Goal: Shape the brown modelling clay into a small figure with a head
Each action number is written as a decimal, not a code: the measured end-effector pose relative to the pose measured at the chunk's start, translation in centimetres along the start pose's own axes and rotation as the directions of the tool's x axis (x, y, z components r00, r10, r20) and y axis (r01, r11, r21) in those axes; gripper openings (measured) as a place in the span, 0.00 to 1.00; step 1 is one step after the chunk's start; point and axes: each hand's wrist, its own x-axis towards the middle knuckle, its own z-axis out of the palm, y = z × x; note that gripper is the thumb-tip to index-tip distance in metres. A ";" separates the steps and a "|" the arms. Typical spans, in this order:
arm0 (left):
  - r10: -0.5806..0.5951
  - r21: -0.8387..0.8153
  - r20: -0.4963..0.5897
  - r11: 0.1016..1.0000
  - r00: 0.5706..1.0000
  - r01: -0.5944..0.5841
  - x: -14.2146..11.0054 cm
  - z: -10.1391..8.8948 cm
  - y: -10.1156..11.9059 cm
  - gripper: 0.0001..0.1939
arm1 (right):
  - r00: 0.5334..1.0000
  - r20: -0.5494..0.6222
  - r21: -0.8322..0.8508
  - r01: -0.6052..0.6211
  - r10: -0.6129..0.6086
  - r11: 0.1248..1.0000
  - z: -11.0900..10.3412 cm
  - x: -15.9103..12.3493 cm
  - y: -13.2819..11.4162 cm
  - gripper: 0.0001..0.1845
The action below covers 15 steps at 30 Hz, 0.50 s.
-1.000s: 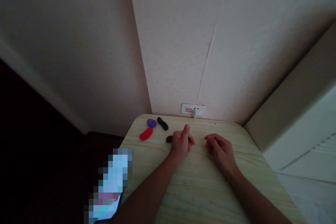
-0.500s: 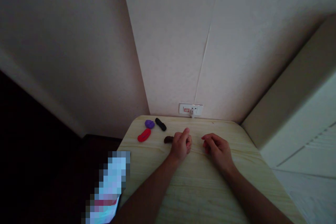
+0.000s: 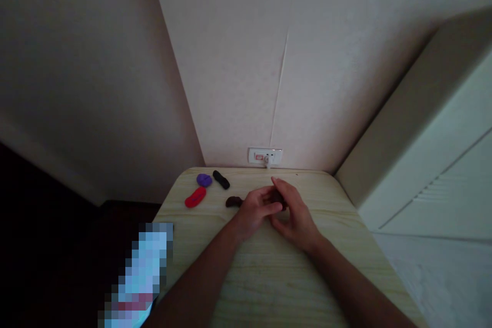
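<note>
My left hand (image 3: 251,216) and my right hand (image 3: 295,218) meet over the middle of the table. Between them is a dark brown lump of modelling clay (image 3: 278,198), partly covered by the fingers of both. Another dark brown piece of clay (image 3: 233,202) lies on the tabletop just left of my left hand, its right end hidden behind that hand. Farther left rest a red clay piece (image 3: 196,197), a purple clay lump (image 3: 204,180) and a black clay roll (image 3: 221,180).
The light wood-grain table (image 3: 265,277) stands against a pale wall. A white socket plate (image 3: 265,156) with a plug in it sits just above the back edge. A blurred-out bright screen (image 3: 140,271) is at the left edge, and a cream cabinet (image 3: 415,154) stands on the right.
My hands were apart, the left one in a fist; now they have come together and the brown clay shows between them. The view has shifted slightly to the right.
</note>
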 end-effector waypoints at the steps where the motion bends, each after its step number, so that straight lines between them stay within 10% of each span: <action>1: -0.010 0.025 0.008 1.000 1.000 0.010 0.0 -0.1 -0.1 0.24 | 1.000 0.010 0.004 -0.002 0.002 1.000 0.0 0.0 0.2 0.46; 15: -0.102 0.085 0.072 0.992 0.992 0.096 -0.3 0.2 -0.3 0.20 | 0.998 0.016 0.037 -0.067 0.067 0.997 -0.4 -0.1 0.1 0.30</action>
